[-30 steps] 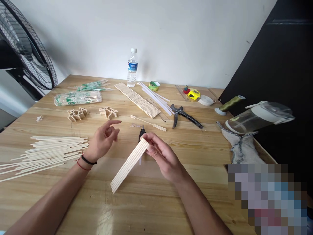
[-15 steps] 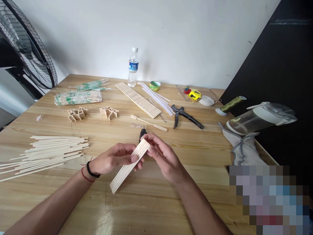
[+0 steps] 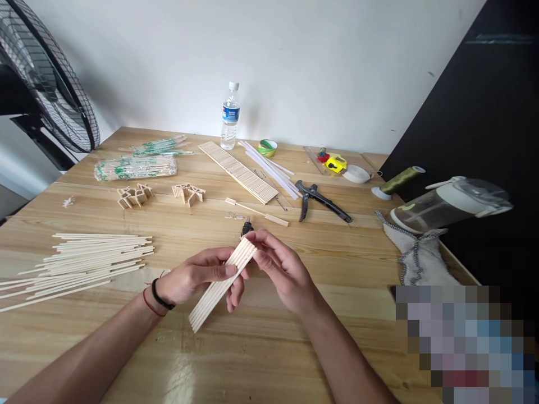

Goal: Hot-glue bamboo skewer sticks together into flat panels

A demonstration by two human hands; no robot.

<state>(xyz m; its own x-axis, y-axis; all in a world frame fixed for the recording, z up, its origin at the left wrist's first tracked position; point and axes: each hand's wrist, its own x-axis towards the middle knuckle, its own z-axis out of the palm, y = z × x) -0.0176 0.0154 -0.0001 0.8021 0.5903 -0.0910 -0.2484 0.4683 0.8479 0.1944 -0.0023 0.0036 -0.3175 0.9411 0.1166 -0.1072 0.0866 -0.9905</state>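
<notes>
A flat row of pale wooden sticks (image 3: 217, 292) lies side by side, tilted over the middle of the table. My left hand (image 3: 206, 276) grips it midway, thumb on top and fingers beneath. The fingers of my right hand (image 3: 280, 269) pinch its upper right end. Just behind that end, the dark tip of a glue gun (image 3: 246, 225) shows, the rest hidden by my hands. Loose sticks (image 3: 96, 258) are spread at the left. A thin stick with wider ends (image 3: 256, 212) lies behind the glue gun.
Behind are a slatted stick panel (image 3: 238, 171), white glue sticks (image 3: 269, 168), a water bottle (image 3: 229, 120) and black cutters (image 3: 322, 201). Two small stick structures (image 3: 135, 196) and wrapped sticks (image 3: 135, 168) sit back left. A clear jug (image 3: 450, 205) and cloth (image 3: 421, 258) are at the right.
The fingers of my left hand beneath the sticks have shifted slightly down. The row of sticks has turned a little, and both hands still hold it.
</notes>
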